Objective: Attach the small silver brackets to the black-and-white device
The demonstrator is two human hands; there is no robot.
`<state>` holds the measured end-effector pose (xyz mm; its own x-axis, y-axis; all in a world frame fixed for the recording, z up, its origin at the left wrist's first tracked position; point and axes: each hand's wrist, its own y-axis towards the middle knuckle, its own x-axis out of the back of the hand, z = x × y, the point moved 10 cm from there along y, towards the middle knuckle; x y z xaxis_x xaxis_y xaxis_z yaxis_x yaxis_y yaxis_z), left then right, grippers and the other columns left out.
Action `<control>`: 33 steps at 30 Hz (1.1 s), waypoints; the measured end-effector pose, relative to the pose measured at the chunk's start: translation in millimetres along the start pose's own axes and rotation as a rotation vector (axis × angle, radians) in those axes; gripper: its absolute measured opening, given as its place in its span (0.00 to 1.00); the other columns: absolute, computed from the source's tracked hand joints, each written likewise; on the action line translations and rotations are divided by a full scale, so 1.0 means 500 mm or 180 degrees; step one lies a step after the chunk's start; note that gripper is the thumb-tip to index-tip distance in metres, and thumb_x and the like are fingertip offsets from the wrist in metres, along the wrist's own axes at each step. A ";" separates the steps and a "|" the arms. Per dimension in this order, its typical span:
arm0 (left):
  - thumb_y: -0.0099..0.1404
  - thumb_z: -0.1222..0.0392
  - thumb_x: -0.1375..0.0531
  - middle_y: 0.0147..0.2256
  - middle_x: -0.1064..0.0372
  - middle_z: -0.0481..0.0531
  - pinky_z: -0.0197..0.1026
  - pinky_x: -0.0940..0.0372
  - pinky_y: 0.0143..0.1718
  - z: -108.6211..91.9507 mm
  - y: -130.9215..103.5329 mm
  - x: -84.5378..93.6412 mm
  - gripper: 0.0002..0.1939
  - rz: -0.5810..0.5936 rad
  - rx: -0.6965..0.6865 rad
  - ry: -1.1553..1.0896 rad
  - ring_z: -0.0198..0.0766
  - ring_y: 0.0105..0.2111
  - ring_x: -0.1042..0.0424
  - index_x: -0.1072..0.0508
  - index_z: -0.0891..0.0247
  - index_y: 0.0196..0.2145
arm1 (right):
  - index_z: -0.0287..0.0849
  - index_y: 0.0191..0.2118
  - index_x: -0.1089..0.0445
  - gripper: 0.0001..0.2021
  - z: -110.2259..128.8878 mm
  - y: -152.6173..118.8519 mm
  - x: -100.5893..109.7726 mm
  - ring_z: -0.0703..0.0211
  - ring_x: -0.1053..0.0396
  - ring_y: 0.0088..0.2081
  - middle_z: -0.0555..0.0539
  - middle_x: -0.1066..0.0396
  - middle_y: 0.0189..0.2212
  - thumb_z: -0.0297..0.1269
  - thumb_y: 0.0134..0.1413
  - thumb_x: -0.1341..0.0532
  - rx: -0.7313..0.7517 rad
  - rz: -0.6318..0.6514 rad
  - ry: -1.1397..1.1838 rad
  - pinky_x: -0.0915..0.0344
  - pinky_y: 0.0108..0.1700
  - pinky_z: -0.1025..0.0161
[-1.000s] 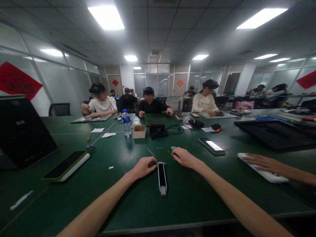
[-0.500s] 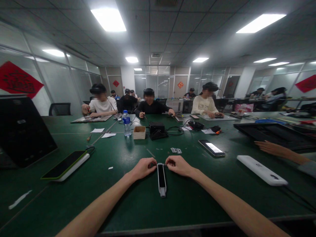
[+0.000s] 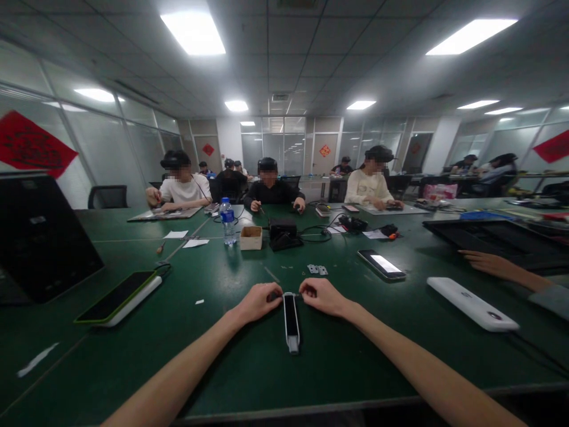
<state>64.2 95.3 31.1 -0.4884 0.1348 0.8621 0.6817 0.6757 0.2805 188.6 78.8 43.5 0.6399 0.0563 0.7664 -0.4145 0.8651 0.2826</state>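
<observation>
A slim scanner-pen-like device point(image 3: 291, 323) with a white frame, a long dark face and a grey near end lies on the green table in front of me. My left hand point(image 3: 263, 301) is closed, its fingertips against the device's far left corner; what they pinch, if anything, is hidden. Just off the far right corner, my right hand point(image 3: 323, 296) is closed in a pinch. A tiny dark thing shows by its fingertips, too small to name. Beyond my hands lie small pale metal plates point(image 3: 317, 270).
A lit phone point(image 3: 382, 265) and a white device point(image 3: 472, 304) lie to the right, near a co-worker's hand point(image 3: 493, 264). A green-edged phone point(image 3: 116, 296) lies left. Ahead stand a water bottle point(image 3: 228, 222) and a small box point(image 3: 251, 238). Co-workers sit opposite.
My right hand has shifted slightly right, widening the gap to the device. My left hand and the device have barely moved. The co-worker opposite has drawn one hand inward.
</observation>
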 end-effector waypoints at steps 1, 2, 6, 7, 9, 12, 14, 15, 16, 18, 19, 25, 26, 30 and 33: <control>0.63 0.61 0.43 0.28 0.32 0.47 0.34 0.41 0.30 -0.001 0.000 -0.001 0.08 0.0014 -0.0010 -0.0014 0.33 0.26 0.35 0.28 0.64 0.39 | 0.37 0.34 0.29 0.06 -0.002 0.000 -0.001 0.64 0.34 0.28 0.49 0.30 0.29 0.27 0.49 0.42 -0.0011 0.0008 0.0033 0.34 0.32 0.67; 0.63 0.61 0.43 0.29 0.31 0.47 0.34 0.41 0.30 -0.002 0.000 0.000 0.08 0.0026 -0.0016 -0.0025 0.33 0.27 0.34 0.28 0.64 0.39 | 0.37 0.34 0.29 0.06 -0.005 0.000 -0.003 0.64 0.33 0.28 0.49 0.30 0.29 0.28 0.50 0.42 -0.0024 0.0020 0.0072 0.34 0.32 0.67; 0.63 0.60 0.43 0.30 0.31 0.48 0.34 0.40 0.31 -0.007 -0.002 0.004 0.08 0.0040 0.0003 -0.0016 0.34 0.28 0.34 0.28 0.63 0.40 | 0.37 0.36 0.29 0.06 -0.016 -0.001 -0.011 0.64 0.33 0.30 0.48 0.30 0.31 0.32 0.52 0.41 -0.0032 0.0096 0.0200 0.34 0.33 0.66; 0.63 0.60 0.43 0.30 0.31 0.48 0.34 0.40 0.31 -0.008 -0.002 0.005 0.08 0.0047 0.0007 -0.0019 0.34 0.28 0.34 0.28 0.63 0.40 | 0.38 0.36 0.29 0.07 -0.019 -0.001 -0.013 0.64 0.33 0.30 0.48 0.30 0.31 0.33 0.53 0.41 -0.0035 0.0116 0.0207 0.34 0.33 0.66; 0.63 0.60 0.43 0.30 0.31 0.48 0.34 0.40 0.31 -0.008 -0.002 0.004 0.08 0.0067 0.0015 -0.0026 0.34 0.28 0.33 0.28 0.63 0.40 | 0.38 0.37 0.30 0.07 -0.022 -0.002 -0.015 0.64 0.33 0.30 0.48 0.30 0.32 0.35 0.54 0.41 -0.0044 0.0149 0.0197 0.34 0.32 0.66; 0.64 0.60 0.44 0.31 0.31 0.48 0.35 0.40 0.32 -0.005 -0.002 0.001 0.08 0.0086 0.0040 -0.0015 0.34 0.29 0.33 0.28 0.63 0.40 | 0.39 0.38 0.30 0.08 -0.023 -0.002 -0.016 0.64 0.33 0.31 0.48 0.30 0.33 0.37 0.55 0.41 -0.0033 0.0165 0.0119 0.34 0.32 0.66; 0.64 0.59 0.44 0.31 0.31 0.48 0.35 0.39 0.32 -0.003 -0.002 0.000 0.09 0.0100 0.0053 -0.0013 0.34 0.29 0.33 0.28 0.62 0.40 | 0.40 0.38 0.30 0.08 -0.022 -0.001 -0.016 0.63 0.33 0.31 0.48 0.30 0.34 0.38 0.55 0.41 -0.0014 0.0169 0.0062 0.35 0.33 0.66; 0.64 0.59 0.44 0.31 0.31 0.48 0.35 0.39 0.32 -0.003 -0.002 0.000 0.09 0.0106 0.0054 -0.0017 0.34 0.29 0.33 0.28 0.62 0.41 | 0.40 0.38 0.30 0.08 -0.022 -0.001 -0.016 0.63 0.33 0.32 0.49 0.30 0.34 0.38 0.56 0.41 -0.0003 0.0163 0.0037 0.35 0.33 0.66; 0.64 0.59 0.44 0.31 0.31 0.48 0.35 0.39 0.33 -0.004 -0.002 0.000 0.09 0.0109 0.0054 -0.0022 0.34 0.29 0.33 0.28 0.62 0.41 | 0.40 0.38 0.30 0.08 -0.021 -0.001 -0.016 0.63 0.33 0.32 0.49 0.30 0.34 0.38 0.56 0.41 0.0011 0.0157 0.0022 0.35 0.33 0.66; 0.64 0.59 0.44 0.30 0.31 0.48 0.35 0.39 0.32 -0.005 -0.002 0.002 0.09 0.0109 0.0060 -0.0028 0.34 0.29 0.33 0.28 0.63 0.40 | 0.40 0.38 0.30 0.08 -0.018 -0.002 -0.015 0.63 0.33 0.32 0.49 0.30 0.34 0.38 0.56 0.41 0.0042 0.0147 0.0031 0.35 0.34 0.65; 0.64 0.59 0.44 0.30 0.31 0.48 0.35 0.39 0.32 -0.006 -0.002 0.002 0.09 0.0109 0.0061 -0.0032 0.34 0.29 0.33 0.28 0.63 0.40 | 0.40 0.39 0.30 0.08 -0.017 -0.002 -0.015 0.63 0.33 0.32 0.48 0.30 0.34 0.38 0.56 0.41 0.0056 0.0147 0.0053 0.35 0.34 0.65; 0.63 0.60 0.43 0.30 0.30 0.48 0.34 0.40 0.31 -0.008 -0.001 0.004 0.08 0.0074 0.0040 -0.0035 0.33 0.28 0.34 0.28 0.63 0.39 | 0.39 0.39 0.30 0.08 -0.012 -0.001 -0.016 0.63 0.33 0.32 0.48 0.29 0.34 0.36 0.54 0.40 0.0085 0.0068 0.0152 0.34 0.34 0.66; 0.63 0.61 0.43 0.30 0.30 0.48 0.34 0.40 0.31 -0.008 -0.001 0.003 0.08 0.0076 0.0047 -0.0036 0.33 0.28 0.33 0.28 0.63 0.39 | 0.39 0.38 0.30 0.07 -0.012 -0.001 -0.017 0.63 0.33 0.32 0.48 0.29 0.34 0.35 0.54 0.40 0.0095 0.0042 0.0167 0.34 0.34 0.66; 0.63 0.61 0.44 0.31 0.30 0.48 0.34 0.39 0.32 -0.006 -0.001 0.002 0.08 0.0097 0.0066 -0.0037 0.34 0.29 0.33 0.28 0.63 0.40 | 0.40 0.38 0.30 0.07 -0.014 0.000 -0.018 0.63 0.33 0.32 0.49 0.29 0.34 0.34 0.52 0.39 0.0120 -0.0037 0.0190 0.34 0.34 0.66; 0.63 0.61 0.44 0.32 0.30 0.48 0.34 0.39 0.32 -0.005 -0.002 0.000 0.09 0.0134 0.0075 -0.0045 0.34 0.29 0.33 0.28 0.63 0.40 | 0.40 0.38 0.30 0.07 -0.012 0.000 -0.019 0.63 0.32 0.33 0.49 0.29 0.34 0.35 0.53 0.39 0.0142 -0.0032 0.0168 0.34 0.34 0.65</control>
<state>64.9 92.9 31.8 -0.4673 0.1737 0.8669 0.6888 0.6862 0.2338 186.6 81.5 32.7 0.6770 0.0749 0.7321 -0.4355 0.8427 0.3166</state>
